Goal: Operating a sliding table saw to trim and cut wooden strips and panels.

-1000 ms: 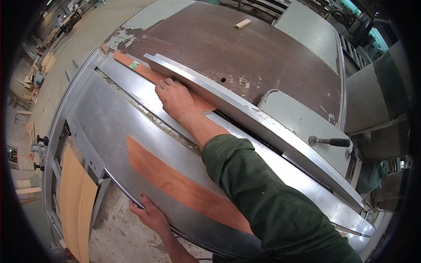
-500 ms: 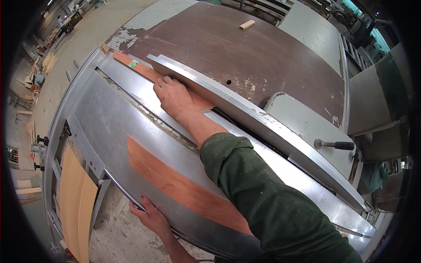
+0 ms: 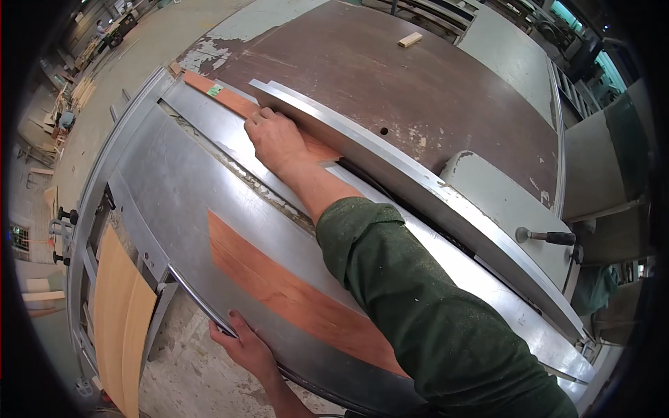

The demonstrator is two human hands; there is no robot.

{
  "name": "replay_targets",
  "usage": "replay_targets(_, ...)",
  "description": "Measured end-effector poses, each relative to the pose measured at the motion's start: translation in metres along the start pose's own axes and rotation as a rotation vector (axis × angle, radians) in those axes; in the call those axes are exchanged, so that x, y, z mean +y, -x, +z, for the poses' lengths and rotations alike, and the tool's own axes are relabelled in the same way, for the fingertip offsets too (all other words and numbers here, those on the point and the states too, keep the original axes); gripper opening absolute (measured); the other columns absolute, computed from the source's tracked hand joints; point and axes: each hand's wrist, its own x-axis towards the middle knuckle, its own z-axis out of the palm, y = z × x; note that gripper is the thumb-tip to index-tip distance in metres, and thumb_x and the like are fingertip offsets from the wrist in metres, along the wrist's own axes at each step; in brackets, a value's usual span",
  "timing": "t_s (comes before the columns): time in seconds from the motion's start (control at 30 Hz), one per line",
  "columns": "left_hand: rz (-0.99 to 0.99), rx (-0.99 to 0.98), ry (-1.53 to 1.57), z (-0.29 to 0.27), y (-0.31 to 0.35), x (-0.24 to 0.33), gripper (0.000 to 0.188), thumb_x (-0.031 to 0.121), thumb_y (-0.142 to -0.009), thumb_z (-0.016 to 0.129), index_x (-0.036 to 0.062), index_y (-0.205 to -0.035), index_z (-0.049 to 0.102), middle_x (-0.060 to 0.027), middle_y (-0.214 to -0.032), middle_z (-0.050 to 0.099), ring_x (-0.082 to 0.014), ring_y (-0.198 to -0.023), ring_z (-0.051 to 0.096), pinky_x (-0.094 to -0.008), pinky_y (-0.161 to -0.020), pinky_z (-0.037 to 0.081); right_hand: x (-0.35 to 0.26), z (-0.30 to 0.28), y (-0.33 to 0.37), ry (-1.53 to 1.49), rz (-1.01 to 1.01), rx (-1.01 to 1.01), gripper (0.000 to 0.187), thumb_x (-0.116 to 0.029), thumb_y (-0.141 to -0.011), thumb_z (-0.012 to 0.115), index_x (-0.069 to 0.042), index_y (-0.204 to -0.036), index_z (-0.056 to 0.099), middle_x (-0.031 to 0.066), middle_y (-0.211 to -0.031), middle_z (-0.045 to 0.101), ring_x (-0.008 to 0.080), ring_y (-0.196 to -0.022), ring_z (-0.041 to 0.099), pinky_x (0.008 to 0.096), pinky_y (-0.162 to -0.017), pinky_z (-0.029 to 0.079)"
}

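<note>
My right hand (image 3: pixel 277 141) is closed over a reddish wooden strip (image 3: pixel 237 102), its fingers curled down beside a long metal fence (image 3: pixel 418 181). The strip lies along the metal saw table, with a small green label near its far end. My left hand (image 3: pixel 245 346) is wrapped on the curved near edge of the metal sliding table (image 3: pixel 167 181), thumb on top; its fingers are partly hidden underneath. Between my hands a wider reddish board (image 3: pixel 293 292) lies flat on that table, its right end covered by my right sleeve.
Beyond the fence stretches a worn brown tabletop (image 3: pixel 334 76) with a small wood block (image 3: pixel 410 40). A black-handled lever (image 3: pixel 547 237) stands out on the right. Pale boards (image 3: pixel 122 320) lean at the lower left. Another person (image 3: pixel 102 29) is far off at the upper left.
The view has shifted slightly. Against the fence, my right hand and the strip have slid a little toward the far left. My left hand stays at the table edge.
</note>
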Motion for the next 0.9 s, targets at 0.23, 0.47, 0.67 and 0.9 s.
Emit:
replay_targets(0.23, 0.012, 0.01, 0.026, -0.001, 0.002, 0.002, 0.073, 0.047, -0.111, 0.061, -0.006, -0.156, 0.039, -0.0253, -0.139, 0.063, -0.0328, -0.121, 0.064, -0.0415, -0.105, 0.051, -0.004, 0.015, -0.018, 0.004, -0.032, 0.047, 0.014, -0.007, -0.09, 0.065, -0.007, -0.097, 0.077, 0.0108, -0.109, 0.076, 0.0274, -0.114, 0.068, 0.0395, -0.094, 0.057)
replay_targets(0.47, 0.041, 0.082, -0.112, -0.008, -0.004, -0.01, 0.075, 0.045, -0.109, 0.061, -0.004, -0.16, 0.036, -0.0311, -0.141, 0.062, -0.043, -0.123, 0.067, -0.0474, -0.106, 0.052, -0.019, 0.028, -0.036, -0.13, 0.011, 0.021, 0.015, -0.004, -0.091, 0.062, -0.001, -0.102, 0.071, 0.0164, -0.115, 0.073, 0.0342, -0.124, 0.065, 0.0453, -0.104, 0.056)
replay_targets(0.67, 0.069, 0.076, -0.213, -0.011, -0.004, 0.001, 0.084, 0.049, -0.105, 0.063, -0.0035, -0.162, 0.03, -0.0355, -0.15, 0.054, -0.0534, -0.127, 0.062, -0.0574, -0.105, 0.051, -0.033, 0.031, -0.05, 0.086, 0.05, 0.018, 0.026, -0.005, -0.091, 0.066, -0.004, -0.118, 0.068, 0.0167, -0.122, 0.07, 0.041, -0.124, 0.063, 0.0509, -0.105, 0.048)
replay_targets(0.9, 0.053, 0.104, -0.253, -0.01, -0.004, -0.024, 0.084, 0.051, -0.104, 0.062, -0.0044, -0.16, 0.033, -0.0348, -0.148, 0.053, -0.0541, -0.125, 0.062, -0.0582, -0.103, 0.052, -0.096, -0.003, -0.048, 0.017, 0.223, -0.129, 0.048, -0.009, -0.081, 0.076, -0.008, -0.128, 0.063, 0.022, -0.13, 0.06, 0.0484, -0.119, 0.061, 0.0674, -0.098, 0.046)
